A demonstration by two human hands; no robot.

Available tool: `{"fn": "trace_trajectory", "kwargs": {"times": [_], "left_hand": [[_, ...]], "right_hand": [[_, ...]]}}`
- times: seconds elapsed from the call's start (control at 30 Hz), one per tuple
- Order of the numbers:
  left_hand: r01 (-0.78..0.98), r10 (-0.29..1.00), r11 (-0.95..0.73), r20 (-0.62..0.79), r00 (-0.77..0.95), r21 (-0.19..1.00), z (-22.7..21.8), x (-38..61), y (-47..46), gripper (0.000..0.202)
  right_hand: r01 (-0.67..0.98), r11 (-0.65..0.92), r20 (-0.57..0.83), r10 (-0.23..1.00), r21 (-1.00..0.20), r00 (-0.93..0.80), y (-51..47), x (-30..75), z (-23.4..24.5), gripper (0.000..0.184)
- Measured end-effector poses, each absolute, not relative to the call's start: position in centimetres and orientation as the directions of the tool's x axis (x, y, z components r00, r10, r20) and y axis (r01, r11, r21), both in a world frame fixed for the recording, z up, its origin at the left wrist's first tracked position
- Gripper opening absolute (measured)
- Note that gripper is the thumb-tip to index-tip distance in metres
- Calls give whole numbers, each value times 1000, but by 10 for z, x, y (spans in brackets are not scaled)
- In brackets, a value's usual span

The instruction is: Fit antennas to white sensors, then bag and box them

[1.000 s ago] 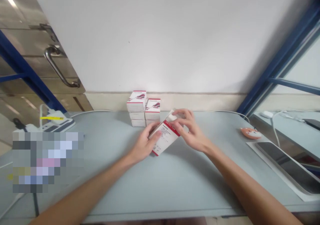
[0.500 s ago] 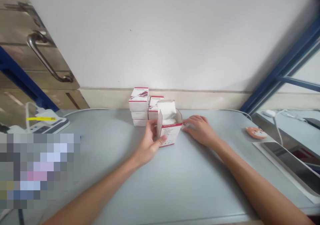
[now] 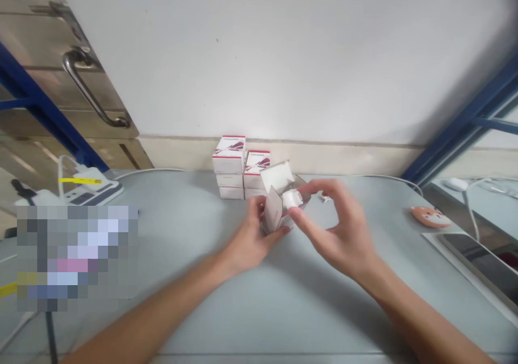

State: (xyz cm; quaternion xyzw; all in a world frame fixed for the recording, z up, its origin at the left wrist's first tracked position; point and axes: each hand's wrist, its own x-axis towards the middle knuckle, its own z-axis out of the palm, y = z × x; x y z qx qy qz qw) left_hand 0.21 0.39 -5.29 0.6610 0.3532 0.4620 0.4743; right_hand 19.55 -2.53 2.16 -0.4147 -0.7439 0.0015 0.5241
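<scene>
While the left hand (image 3: 251, 244) is gripping an open box (image 3: 272, 214) around its lower part, probably to steady it and leave its mouth free, the right hand (image 3: 345, 229) is pinching a white piece (image 3: 290, 199) between thumb and finger at that mouth. The box is leaning toward the right hand, presumably to ease access, and is sitting nearer the back edge of the tabletop (image 3: 182, 240) than the front; whether it is touching the surface is unclear. Stacked boxes (image 3: 229, 165) are standing leftward by the back edge, likely out of the way. The box is showing a pale raised flap (image 3: 277, 176); the white piece is looking squat and rounded, its details blurring.
</scene>
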Motion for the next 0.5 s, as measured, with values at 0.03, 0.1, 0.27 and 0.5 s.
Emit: {"fn": "trace_trajectory", "kwargs": {"times": [0.03, 0.1, 0.27, 0.5], "left_hand": [[41, 906, -307, 279, 317, 951, -52, 2, 3, 57], [80, 916, -299, 262, 305, 951, -51, 3, 3, 57], [128, 900, -347, 291, 324, 929, -47, 1, 3, 57], [106, 904, -337, 291, 312, 935, -48, 1, 6, 63]], "right_hand": [[650, 646, 781, 611, -400, -127, -23, 196, 20, 23], [710, 627, 787, 593, -322, -167, -18, 199, 18, 20], [721, 632, 797, 574, -285, -188, -15, 194, 10, 18], [820, 564, 762, 572, -96, -304, -14, 192, -4, 30]]}}
